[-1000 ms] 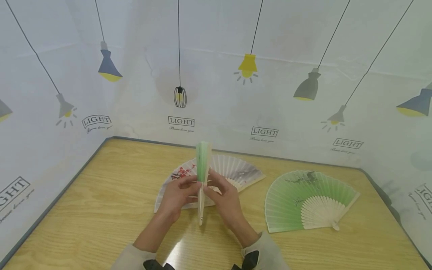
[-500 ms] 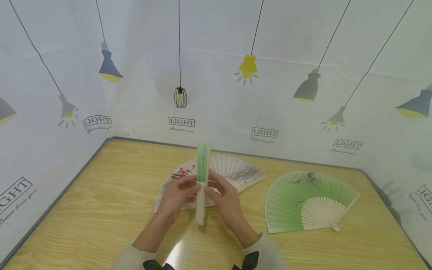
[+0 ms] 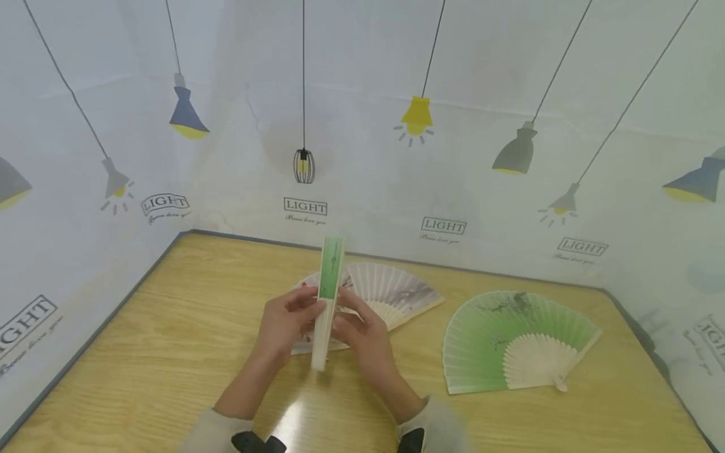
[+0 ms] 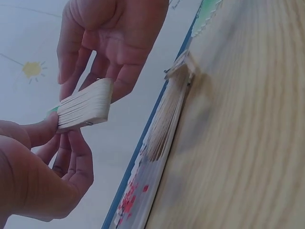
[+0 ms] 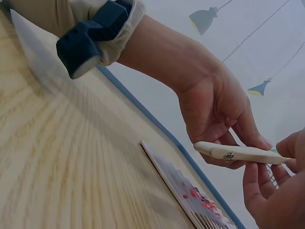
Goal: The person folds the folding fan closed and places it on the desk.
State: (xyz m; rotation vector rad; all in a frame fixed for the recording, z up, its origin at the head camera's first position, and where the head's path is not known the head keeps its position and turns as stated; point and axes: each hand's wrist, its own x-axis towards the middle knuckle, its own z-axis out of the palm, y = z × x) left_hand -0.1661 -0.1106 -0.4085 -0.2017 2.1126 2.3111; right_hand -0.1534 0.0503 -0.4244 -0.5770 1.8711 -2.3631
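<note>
Both hands hold a folded hand fan with green fabric [image 3: 331,270] upright over the table, its pale ribs stacked at the lower end. My left hand [image 3: 286,327] pinches it from the left side, thumb on the ribs. From the right, my right hand [image 3: 365,324] grips it with thumb and fingers. In the left wrist view the pale rib ends [image 4: 88,107] point toward the camera; a metal rivet shows at the end of the fan [image 5: 243,155] in the right wrist view. Behind the hands lies a spread white fan [image 3: 396,283] with red blossoms and grey painting, partly hidden.
A spread green fan [image 3: 481,346] with a dark branch print lies to the right on the wooden table [image 3: 141,327]. White sheeting [image 3: 362,170] printed with lamps stands around the table's back and sides.
The folded fan has turned about its length, so its folded edges and rib stack face me. Both hands have shifted slightly left with it, and the fan leans a little. The spread fans stay put.
</note>
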